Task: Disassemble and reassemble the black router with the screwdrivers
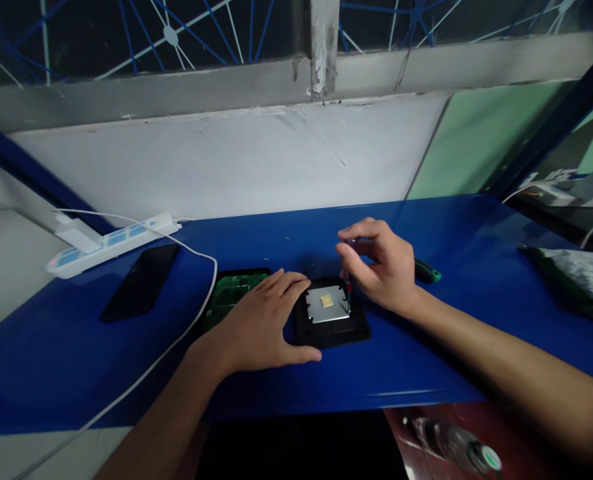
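Head: screwdriver (348,287) in right grip (385,265)

Circuit board (229,293): partly covered by left hand (266,320)
Screwdriver (349,288): handle mostly hidden by right hand (384,267)
Green-handled tool (427,272): one end hidden, same hand
Packet (584,273): cut by right edge

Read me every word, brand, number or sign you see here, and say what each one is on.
No text is readable in this view.
Bottle cap: a marking, too small and blurred to read.
Green circuit board: any print is too small.
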`<state>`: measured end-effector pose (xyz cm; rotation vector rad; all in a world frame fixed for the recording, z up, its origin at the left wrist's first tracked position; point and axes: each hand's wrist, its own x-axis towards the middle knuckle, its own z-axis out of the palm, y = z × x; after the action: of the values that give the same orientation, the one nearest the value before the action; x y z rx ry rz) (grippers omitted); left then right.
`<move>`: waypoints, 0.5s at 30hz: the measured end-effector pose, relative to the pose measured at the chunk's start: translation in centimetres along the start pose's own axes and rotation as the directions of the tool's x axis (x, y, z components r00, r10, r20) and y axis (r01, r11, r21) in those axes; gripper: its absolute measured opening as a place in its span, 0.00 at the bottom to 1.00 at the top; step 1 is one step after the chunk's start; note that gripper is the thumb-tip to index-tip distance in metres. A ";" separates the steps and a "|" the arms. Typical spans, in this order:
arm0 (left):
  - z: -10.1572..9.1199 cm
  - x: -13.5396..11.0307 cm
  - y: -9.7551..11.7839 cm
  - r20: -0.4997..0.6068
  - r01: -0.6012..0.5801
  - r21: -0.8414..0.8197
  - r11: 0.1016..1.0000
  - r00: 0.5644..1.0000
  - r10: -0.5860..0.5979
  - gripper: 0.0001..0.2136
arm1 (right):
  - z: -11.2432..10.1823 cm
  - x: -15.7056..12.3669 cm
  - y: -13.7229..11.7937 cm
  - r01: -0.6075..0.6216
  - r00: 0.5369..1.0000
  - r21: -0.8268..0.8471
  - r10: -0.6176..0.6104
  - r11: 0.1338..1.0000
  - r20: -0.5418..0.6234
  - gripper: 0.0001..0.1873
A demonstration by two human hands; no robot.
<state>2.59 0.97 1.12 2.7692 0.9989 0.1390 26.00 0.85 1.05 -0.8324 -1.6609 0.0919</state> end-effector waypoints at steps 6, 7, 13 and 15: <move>-0.1 0.0 0.1 0.006 0.013 -0.039 0.999 1.000 -0.013 0.46 | -0.1 0.0 0.0 0.029 1.000 0.003 -0.029 1.000 0.008 0.09; -0.2 0.1 0.1 0.013 0.019 -0.038 0.999 1.000 -0.018 0.46 | -0.1 0.0 0.0 0.030 1.000 0.002 -0.030 1.000 0.005 0.09; -0.3 0.1 0.2 0.022 0.032 -0.048 0.998 0.999 -0.031 0.47 | -0.1 0.0 0.0 0.008 1.000 -0.009 -0.008 1.000 0.013 0.08; -0.2 0.0 0.1 0.024 0.027 -0.045 0.999 0.999 -0.026 0.47 | -0.1 -0.1 0.0 0.013 1.000 -0.001 -0.013 1.000 0.015 0.09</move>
<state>2.62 0.99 1.36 2.7098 1.0139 0.1236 26.10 0.75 1.05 -0.8233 -1.6803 0.0885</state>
